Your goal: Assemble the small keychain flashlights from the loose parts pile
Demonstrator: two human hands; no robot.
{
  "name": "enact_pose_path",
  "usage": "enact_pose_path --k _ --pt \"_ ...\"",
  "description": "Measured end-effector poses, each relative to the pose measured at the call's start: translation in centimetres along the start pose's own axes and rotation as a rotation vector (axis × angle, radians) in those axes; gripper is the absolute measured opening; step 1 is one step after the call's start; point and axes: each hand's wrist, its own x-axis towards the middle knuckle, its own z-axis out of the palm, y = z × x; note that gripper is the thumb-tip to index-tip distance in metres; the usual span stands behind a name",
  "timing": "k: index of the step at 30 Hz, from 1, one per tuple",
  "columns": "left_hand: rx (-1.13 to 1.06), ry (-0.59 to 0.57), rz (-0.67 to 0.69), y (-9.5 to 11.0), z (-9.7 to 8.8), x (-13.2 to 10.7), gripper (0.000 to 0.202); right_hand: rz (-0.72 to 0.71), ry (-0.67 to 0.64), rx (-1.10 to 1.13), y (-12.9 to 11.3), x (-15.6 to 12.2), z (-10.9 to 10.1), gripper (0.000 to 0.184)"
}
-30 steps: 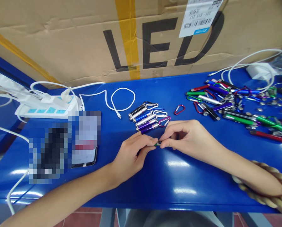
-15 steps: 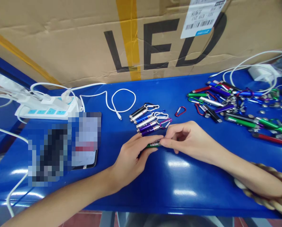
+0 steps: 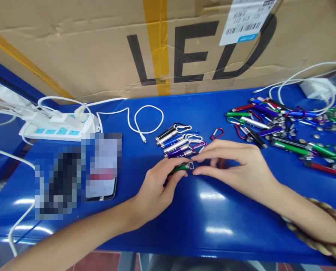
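My left hand grips a small green metal penlight between thumb and fingers, above the blue table. A silver end with a ring or loop points to the right out of that grip. Close to this end is my right hand, its thumb and index finger parted on either side; whether they touch it I cannot tell. Just behind the hands lies a row of several penlights in black, silver, blue and purple, with carabiner clips. A loose red carabiner rests to the right of that row.
A pile of coloured penlights and small silver round pieces lies at the right. Left are a phone, a blurred dark object and a white power strip with cables. A cardboard box stands along the back.
My right thumb and index finger have parted from their pinch at the penlight's end, baring its silver tip. The penlight is now turned slightly in my left hand.
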Motion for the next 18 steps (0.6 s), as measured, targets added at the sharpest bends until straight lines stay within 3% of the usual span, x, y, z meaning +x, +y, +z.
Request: enact_pose_path --k 9,18 --pt "-0.005 -0.012 -0.013 -0.03 0.03 -0.05 0.018 -0.095 -0.015 -0.048 -0.02 0.13 -0.14 0.009" --pt "-0.033 -0.13 0.009 -0.28 -0.04 -0.34 0.014 -0.15 -0.076 -0.011 -0.07 0.23 -0.38 0.011"
